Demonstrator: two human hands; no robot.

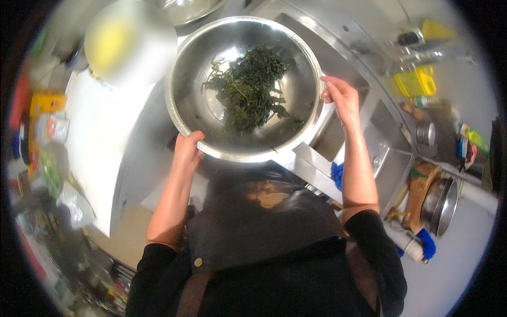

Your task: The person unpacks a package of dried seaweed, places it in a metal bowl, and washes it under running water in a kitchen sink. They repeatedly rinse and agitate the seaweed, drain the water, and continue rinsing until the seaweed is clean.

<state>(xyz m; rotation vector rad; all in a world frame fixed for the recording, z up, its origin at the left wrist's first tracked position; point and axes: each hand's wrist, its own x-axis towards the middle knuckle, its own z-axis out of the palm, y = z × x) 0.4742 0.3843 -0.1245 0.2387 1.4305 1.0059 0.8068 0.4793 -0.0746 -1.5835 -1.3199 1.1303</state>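
Note:
A large round stainless steel bowl (190,71) is held in front of me, its open top facing up. Dark green leafy vegetables (253,91) lie in a wet-looking heap at its middle, with stray bits on the inner wall. My left hand (189,148) grips the near-left rim, thumb over the edge. On the right side, my right hand (341,97) pinches the rim between thumb and fingers. Part of a steel sink (332,130) shows beneath and beyond the bowl, which hides the rest.
A white worktop (99,130) extends along the left. Another metal bowl (192,10) stands at the far edge. To the right are a second sink basin (392,170), a yellow plastic jug (416,81), a blue cloth (337,175) and stacked metal basins (441,206).

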